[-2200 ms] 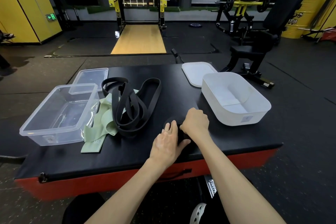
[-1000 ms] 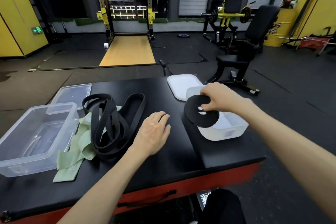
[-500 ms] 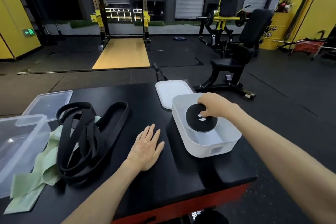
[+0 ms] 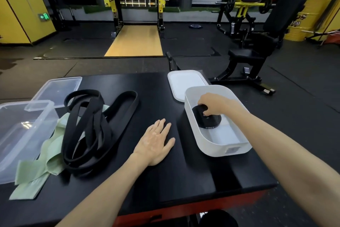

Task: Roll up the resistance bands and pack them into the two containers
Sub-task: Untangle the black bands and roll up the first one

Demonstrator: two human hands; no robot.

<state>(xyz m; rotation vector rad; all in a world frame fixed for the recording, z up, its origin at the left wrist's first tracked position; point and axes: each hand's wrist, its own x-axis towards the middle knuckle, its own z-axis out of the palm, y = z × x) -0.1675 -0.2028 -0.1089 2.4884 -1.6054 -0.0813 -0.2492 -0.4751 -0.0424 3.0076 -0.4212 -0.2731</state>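
A rolled black band lies inside the white container at the right of the black platform. My right hand reaches into that container with its fingers gripping the roll's top. My left hand rests flat and open on the platform beside the container. A tangle of unrolled black bands lies left of it, partly over a pale green band. A clear container stands at the far left.
The white lid lies behind the white container, and a clear lid behind the clear one. The platform has a red front edge near me. Gym machines and a squat rack stand on the floor beyond.
My right hand carried the rolled black band from the platform's front into the white container and lowered it to the bottom. My left hand settled flat on the platform.
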